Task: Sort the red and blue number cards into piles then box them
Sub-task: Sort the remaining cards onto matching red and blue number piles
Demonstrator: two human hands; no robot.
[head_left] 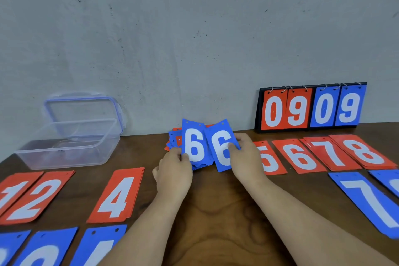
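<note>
Left hand (174,168) pinches one blue 6 card (193,147), right hand (245,157) a second card (222,150), edges meeting. Tabletop (216,211) shows between forearms

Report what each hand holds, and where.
Left hand pinches the left blue 6 card at its left edge; right hand, the right blue 6 card at its right edge.

Background: a grey plastered wall (194,28) fills the upper half of the view; its surface is mottled, with small dark scuffs and specks scattered across it; it meets the far edge of a dark brown wooden bench (216,218); the grain forms lighter swirls near the front centre; light is soft and even, leaving a faint sheen on the wood.
</note>
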